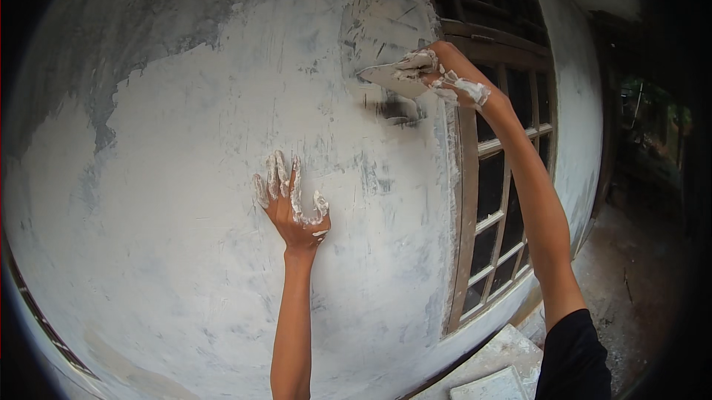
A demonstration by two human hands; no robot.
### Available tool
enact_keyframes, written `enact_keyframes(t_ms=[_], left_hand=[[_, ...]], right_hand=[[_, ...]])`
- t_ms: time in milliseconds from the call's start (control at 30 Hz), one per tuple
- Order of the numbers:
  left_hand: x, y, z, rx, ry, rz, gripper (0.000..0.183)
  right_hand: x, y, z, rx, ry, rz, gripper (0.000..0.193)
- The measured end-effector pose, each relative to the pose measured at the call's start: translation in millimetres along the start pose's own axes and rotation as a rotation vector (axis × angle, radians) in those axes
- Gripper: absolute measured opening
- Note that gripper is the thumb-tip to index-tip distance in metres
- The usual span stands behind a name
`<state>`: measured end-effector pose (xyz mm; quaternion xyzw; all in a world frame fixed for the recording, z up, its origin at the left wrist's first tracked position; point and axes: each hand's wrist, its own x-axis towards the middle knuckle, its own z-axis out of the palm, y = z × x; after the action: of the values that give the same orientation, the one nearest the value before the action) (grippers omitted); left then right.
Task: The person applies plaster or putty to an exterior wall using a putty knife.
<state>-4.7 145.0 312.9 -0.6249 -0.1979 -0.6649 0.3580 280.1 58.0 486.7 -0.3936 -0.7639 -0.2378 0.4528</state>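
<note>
A wall [185,222] fills most of the view, coated in whitish plaster with bare dark grey patches at the upper left. My left hand [297,207] is against it with fingers spread, holding nothing; white paste cakes the fingers. Up at the right, my right hand [460,73] grips a putty knife [397,79], its flat blade pointing left against the wall. White paste is smeared over that hand, down to the wrist. Below the blade is a dark, roughly coated patch [397,109]. The knife's handle is hidden by the fingers and paste.
Right of the plastered area stands a wooden window frame [463,229] with dark panes and pale crossbars. A pale slab [489,387] lies low on the right, below the window. Farther right stretches a dirt-coloured floor [623,274].
</note>
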Motion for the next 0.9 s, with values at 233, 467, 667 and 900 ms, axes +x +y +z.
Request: enact_keyframes(t_ms=[233, 467, 667, 900], left_hand=[[-0.9, -1.7, -2.7, 0.01, 0.022, -0.001, 0.049], [0.4, 1.8, -2.4, 0.005, 0.01, 0.026, 0.05], [0.3, 1.9, -2.7, 0.029, 0.035, 0.01, 0.051], [0.6, 0.0, -2.4, 0.039, 0.035, 0.029, 0.052]], right_hand=[[74.6, -1.7, 0.8, -0.45, -0.244, -0.011, 0.026], [88.0, 30.6, 14.8, -0.493, -0.03, -0.326, 0.021], [112.0, 31.3, 11.0, -0.68, -0.05, -0.224, 0.017], [112.8, 40.0, -11.0, -0.706, 0.059, -0.152, 0.016]])
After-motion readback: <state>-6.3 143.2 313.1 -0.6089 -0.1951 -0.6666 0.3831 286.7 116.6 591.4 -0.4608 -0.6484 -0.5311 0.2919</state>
